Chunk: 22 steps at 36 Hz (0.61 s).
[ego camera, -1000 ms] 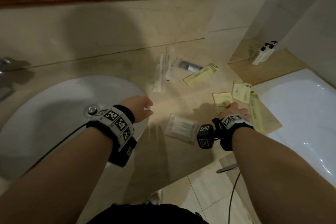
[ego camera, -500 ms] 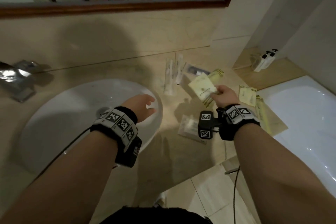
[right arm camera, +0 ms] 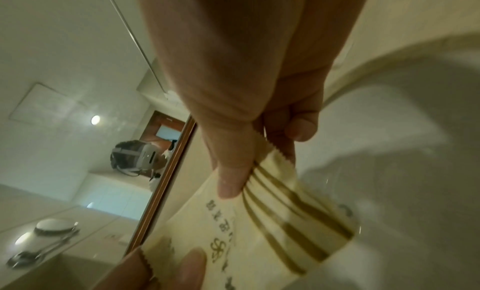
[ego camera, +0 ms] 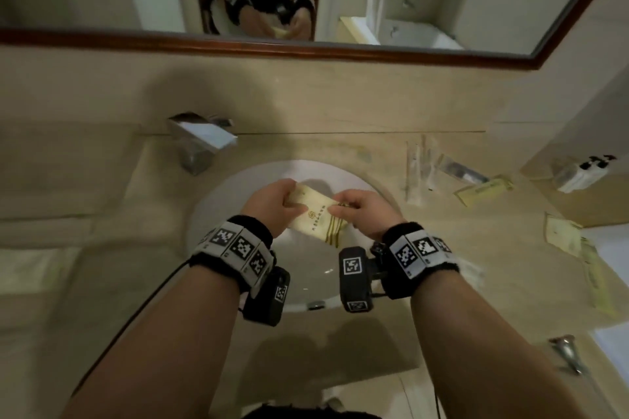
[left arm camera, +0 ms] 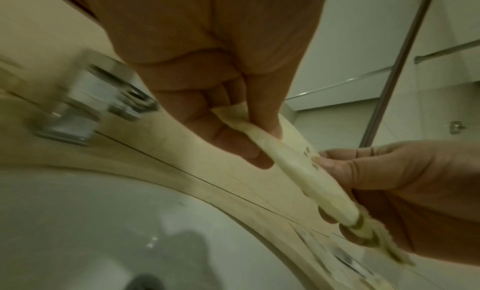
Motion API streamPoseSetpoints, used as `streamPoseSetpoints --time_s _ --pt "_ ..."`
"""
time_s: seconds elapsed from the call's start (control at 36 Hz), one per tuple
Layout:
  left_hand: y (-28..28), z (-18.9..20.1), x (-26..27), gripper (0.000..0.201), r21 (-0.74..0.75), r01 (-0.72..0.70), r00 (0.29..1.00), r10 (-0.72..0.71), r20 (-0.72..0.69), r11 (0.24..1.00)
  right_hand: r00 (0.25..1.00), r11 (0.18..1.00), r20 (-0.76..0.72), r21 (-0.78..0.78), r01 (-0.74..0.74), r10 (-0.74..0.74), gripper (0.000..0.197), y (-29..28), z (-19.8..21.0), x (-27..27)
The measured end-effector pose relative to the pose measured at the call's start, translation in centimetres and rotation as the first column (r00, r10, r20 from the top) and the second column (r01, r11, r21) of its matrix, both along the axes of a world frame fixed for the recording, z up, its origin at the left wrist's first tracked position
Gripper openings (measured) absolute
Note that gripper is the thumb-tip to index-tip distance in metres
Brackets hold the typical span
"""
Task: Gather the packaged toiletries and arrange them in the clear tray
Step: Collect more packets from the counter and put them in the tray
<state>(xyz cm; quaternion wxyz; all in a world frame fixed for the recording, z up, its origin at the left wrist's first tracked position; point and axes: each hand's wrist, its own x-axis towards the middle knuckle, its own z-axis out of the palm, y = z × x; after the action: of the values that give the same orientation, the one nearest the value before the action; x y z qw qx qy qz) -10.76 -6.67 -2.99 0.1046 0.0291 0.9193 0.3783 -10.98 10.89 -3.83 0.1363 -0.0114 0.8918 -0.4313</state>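
Both hands hold one cream packet (ego camera: 315,218) with gold stripes above the white basin (ego camera: 235,201). My left hand (ego camera: 292,196) pinches its plain end, thumb on top. My right hand (ego camera: 341,207) pinches the striped end. The left wrist view shows the left hand (left arm camera: 250,134) gripping the packet (left arm camera: 298,172) edge-on, with the right hand (left arm camera: 389,191) at the far end. From the right wrist, the right hand (right arm camera: 233,181) presses the packet (right arm camera: 262,235) by the stripes. More packaged toiletries (ego camera: 483,188) lie on the counter at right. I cannot make out a clear tray.
A chrome tap (ego camera: 200,143) stands behind the basin, under the framed mirror (ego camera: 306,48). Clear long sachets (ego camera: 416,170) and cream packets (ego camera: 561,235) lie on the beige counter to the right. Pump bottles (ego camera: 585,172) sit on a ledge beyond, beside the white bathtub.
My right hand picked a cream packet off the counter and carried it left over the basin. My left hand, open before, now pinches its other end. The view swung left.
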Motion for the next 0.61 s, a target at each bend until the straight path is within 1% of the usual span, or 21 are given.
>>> streamPoseSetpoints --time_s 0.06,0.11,0.14,0.17,0.22,0.25,0.36,0.42,0.5,0.61 --pt "-3.0 0.1 0.5 0.020 0.012 -0.050 0.999 0.050 0.013 0.999 0.999 0.999 0.007 0.006 -0.048 0.048 0.013 -3.1 -0.1 -0.3" --pt "-6.0 0.1 1.1 0.010 0.040 -0.097 0.995 0.096 0.022 0.995 0.995 0.995 0.000 0.013 -0.101 0.101 0.015 -6.2 -0.1 -0.4" --pt "-7.6 0.1 1.5 0.014 0.047 -0.124 0.992 0.123 0.025 0.991 0.992 0.991 0.007 0.014 -0.129 0.129 0.016 -7.9 -0.1 -0.4" --pt "-9.1 0.2 1.9 0.023 0.051 -0.150 0.988 0.148 0.032 0.987 0.988 0.988 0.016 0.011 -0.154 0.154 0.016 -9.5 -0.2 -0.4" --pt "-12.3 0.3 2.8 0.038 0.029 -0.191 0.981 0.190 0.039 0.981 0.977 0.978 0.036 -0.005 -0.209 0.209 0.010 -12.8 -0.4 -0.2" --pt "-14.0 0.2 3.2 0.040 0.001 -0.200 0.979 0.200 0.037 0.980 0.971 0.972 0.041 -0.007 -0.234 0.234 0.009 -14.5 -0.5 -0.1" --pt "-20.2 -0.2 5.0 0.033 -0.075 -0.258 0.964 0.262 0.041 0.963 0.946 0.946 0.023 0.007 -0.325 0.325 0.022 -21.0 -0.8 0.5" --pt "-23.2 -0.5 5.9 0.034 -0.123 -0.295 0.954 0.300 0.024 0.948 0.935 0.934 0.008 0.040 -0.355 0.355 0.022 -24.3 -1.0 0.8" --pt "-27.4 -0.9 7.0 0.050 -0.156 -0.330 0.941 0.338 0.027 0.931 0.930 0.928 0.004 0.060 -0.367 0.367 0.021 -28.7 -1.3 1.2" --pt "-31.9 -0.7 8.3 0.083 -0.200 -0.310 0.948 0.317 0.003 0.929 0.928 0.928 -0.020 0.016 -0.373 0.373 0.025 -33.3 -1.2 1.7"
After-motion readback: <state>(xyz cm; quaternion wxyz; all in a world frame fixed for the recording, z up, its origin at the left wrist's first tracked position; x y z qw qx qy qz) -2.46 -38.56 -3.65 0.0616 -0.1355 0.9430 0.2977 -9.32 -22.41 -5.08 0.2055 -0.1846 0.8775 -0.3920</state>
